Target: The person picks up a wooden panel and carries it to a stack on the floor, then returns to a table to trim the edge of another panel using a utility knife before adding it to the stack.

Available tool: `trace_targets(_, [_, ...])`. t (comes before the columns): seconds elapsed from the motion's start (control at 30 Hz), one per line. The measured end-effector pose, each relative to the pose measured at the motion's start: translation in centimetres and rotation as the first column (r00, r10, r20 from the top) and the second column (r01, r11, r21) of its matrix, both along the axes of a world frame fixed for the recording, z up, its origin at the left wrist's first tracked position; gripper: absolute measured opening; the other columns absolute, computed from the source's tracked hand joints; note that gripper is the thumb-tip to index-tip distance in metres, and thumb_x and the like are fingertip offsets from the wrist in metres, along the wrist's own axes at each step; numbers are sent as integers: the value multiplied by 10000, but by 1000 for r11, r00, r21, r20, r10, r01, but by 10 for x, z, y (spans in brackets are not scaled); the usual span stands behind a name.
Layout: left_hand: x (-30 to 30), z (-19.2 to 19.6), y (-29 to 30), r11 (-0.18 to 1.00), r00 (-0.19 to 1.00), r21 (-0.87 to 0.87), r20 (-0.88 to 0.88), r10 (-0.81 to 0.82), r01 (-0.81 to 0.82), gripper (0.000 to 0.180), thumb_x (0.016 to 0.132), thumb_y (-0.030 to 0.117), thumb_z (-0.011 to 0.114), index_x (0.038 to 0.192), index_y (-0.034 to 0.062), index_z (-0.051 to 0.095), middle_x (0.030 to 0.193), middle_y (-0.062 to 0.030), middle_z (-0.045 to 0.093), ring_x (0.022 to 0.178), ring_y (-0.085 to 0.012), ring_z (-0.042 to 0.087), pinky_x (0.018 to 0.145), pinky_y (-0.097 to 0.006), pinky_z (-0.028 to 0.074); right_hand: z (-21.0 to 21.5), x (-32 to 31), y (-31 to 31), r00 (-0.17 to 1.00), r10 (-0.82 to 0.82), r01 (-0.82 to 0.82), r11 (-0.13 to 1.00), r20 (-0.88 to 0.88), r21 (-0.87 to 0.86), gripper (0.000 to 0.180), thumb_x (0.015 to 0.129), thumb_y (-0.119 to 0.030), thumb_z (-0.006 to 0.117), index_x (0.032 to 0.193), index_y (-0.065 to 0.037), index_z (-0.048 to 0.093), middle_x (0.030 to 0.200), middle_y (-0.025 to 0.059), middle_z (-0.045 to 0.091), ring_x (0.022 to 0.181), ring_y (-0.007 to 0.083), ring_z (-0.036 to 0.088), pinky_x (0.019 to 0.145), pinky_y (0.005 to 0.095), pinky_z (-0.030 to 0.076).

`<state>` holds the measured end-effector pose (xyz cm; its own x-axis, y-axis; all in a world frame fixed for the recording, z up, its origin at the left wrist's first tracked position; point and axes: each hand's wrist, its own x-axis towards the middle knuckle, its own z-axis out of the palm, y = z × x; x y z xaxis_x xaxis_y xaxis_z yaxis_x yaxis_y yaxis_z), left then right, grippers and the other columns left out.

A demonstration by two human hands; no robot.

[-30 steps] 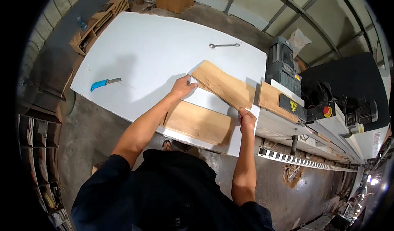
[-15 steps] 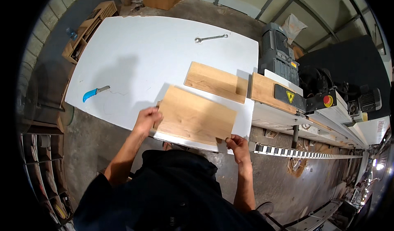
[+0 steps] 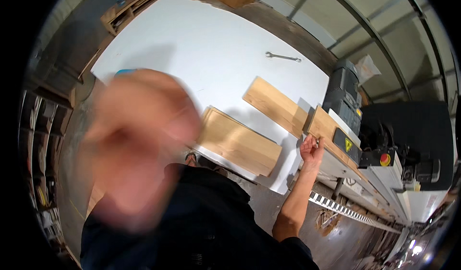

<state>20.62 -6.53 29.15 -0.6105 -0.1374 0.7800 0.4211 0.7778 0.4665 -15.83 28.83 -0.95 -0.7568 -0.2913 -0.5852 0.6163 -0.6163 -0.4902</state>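
Right by the machine (image 3: 384,140), the right hand (image 3: 311,150) now loosely pinches the far board (image 3: 307,119), while the left hand (image 3: 139,145) has lifted off the near board (image 3: 238,141) into a blur, grip can't tell.

Your boards (image 3: 238,141) were pale, matt wood with visible grain, lying on a smooth, matt white table (image 3: 201,44). The wrench (image 3: 283,56) beyond them looked like bright metal, and the machine (image 3: 408,159) showed dark painted metal.
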Motion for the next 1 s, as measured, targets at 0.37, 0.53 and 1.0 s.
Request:
trace_targets(0.37, [74,4,-21,393,528,-410,-296,796,-823,342,904,183,509,1160,-34,576,1074,-188,605,918,-255,593,809,-337,462,5,-14,-60,998,3,1,998,61,-67,245,922,-263,592,1016,-37,587,872,95,684,700,226,628,595,334,548])
trace_targets(0.53, [71,6,-45,299,444,-417,-310,841,-858,361,915,204,487,1180,-30,560,1088,-194,599,925,-261,595,816,-351,466,28,63,-120,990,124,-123,992,-68,6,96,915,-80,582,986,-16,568,821,74,653,675,176,603,633,288,535])
trace_targets(1.0, [66,7,-52,346,469,-386,-290,834,-855,415,944,260,425,1238,-18,515,1126,-211,582,946,-279,601,836,-388,479,18,268,-164,937,349,-342,928,27,-147,210,819,-35,680,1006,-75,594,882,38,608,775,174,592,701,284,524])
